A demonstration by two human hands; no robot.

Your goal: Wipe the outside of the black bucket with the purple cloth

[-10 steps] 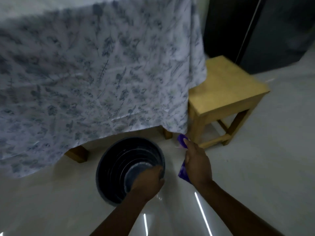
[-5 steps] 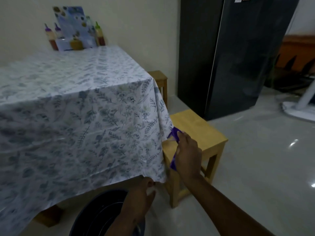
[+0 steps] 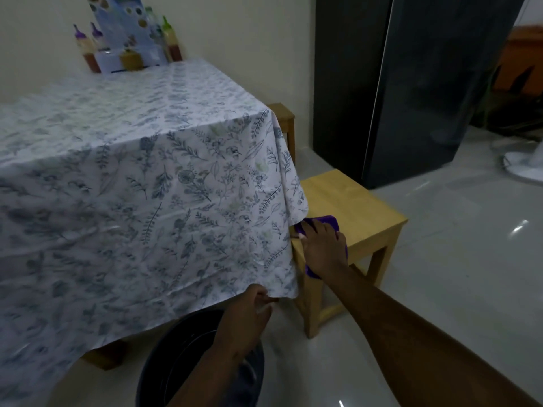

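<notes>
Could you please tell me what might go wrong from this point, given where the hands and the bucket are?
The right hand presses the purple cloth onto the wooden stool, not the black bucket, so the wiping may stall. The left hand is at the tablecloth hem; a tug could drag it and upset the bottles at the far end.

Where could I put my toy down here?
The far half of the yellow wooden stool top is bare; the right hand and purple cloth crowd its near corner. The floral tablecloth top is bare short of the sauce bottles.
</notes>
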